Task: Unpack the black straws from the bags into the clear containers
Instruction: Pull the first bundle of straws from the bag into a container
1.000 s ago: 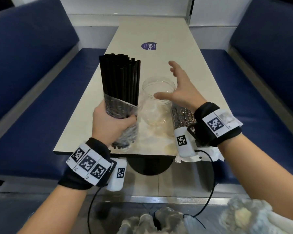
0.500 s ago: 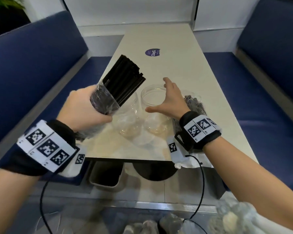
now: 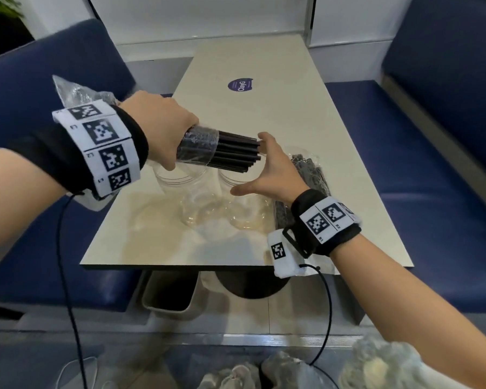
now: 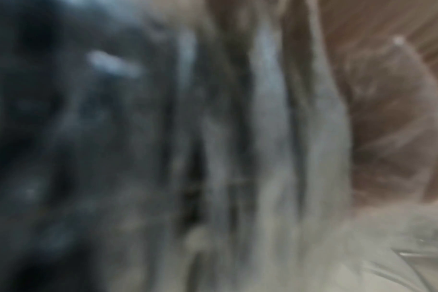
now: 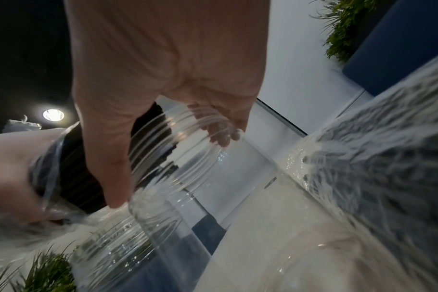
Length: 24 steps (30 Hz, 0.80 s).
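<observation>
1. The bundle of black straws [image 3: 233, 154] lies nearly level at the centre of the head view, between the two hands, its free ends pointing toward the right of the frame above the clear containers.
2. The straws' other end sits in a clear bag [image 3: 198, 147], whose loose tail shows crumpled at upper left, behind the left wrist band.
3. The left hand [image 3: 163, 133] is clenched around the bagged part of the bundle, knuckles up, forearm coming in from the left edge.
4. The right hand [image 3: 270, 171] is spread wide, fingers straight, thumb toward the lower left; its fingertips reach the straws' free ends, though whether they actually touch I cannot tell. It grasps nothing.
5. In the right wrist view the right hand [image 5: 163, 79] hangs over the mouth of the right clear container [image 5: 178, 158], with the straws dark behind it.
6. Two clear containers [image 3: 180, 189] [image 3: 246, 209] stand side by side on the beige table [image 3: 157, 245], below the bundle.
7. A second bag of straws [image 3: 306, 178] lies on the table just right of the right hand.
8. The left wrist view is blurred.
</observation>
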Each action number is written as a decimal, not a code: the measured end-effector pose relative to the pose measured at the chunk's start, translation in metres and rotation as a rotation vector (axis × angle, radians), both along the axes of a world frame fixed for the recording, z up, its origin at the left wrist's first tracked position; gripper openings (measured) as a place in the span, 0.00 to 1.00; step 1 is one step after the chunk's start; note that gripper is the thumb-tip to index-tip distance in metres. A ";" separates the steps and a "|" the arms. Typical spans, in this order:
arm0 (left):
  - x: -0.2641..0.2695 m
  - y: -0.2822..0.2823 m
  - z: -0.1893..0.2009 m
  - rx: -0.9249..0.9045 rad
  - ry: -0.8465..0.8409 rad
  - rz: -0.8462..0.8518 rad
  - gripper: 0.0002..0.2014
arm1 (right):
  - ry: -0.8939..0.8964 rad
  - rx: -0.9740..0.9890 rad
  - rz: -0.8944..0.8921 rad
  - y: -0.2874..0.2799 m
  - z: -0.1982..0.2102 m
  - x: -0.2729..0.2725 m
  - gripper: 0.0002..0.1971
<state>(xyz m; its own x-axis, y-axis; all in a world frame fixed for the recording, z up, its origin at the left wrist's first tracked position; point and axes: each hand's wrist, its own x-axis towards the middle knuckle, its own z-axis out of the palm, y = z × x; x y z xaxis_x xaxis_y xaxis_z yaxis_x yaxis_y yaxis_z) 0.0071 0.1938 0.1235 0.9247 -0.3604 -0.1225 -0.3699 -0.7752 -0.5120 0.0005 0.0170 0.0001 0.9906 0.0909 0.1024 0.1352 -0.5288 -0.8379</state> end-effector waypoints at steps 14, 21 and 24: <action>0.016 -0.055 -0.004 0.544 -0.138 -0.270 0.16 | -0.053 -0.083 0.025 0.004 -0.002 -0.003 0.57; 0.004 -0.056 -0.013 0.686 -0.246 -0.396 0.19 | -0.050 -0.098 0.023 0.009 -0.002 -0.003 0.57; 0.006 -0.054 -0.002 0.692 -0.276 -0.378 0.19 | -0.067 -0.097 0.014 0.012 -0.002 -0.002 0.51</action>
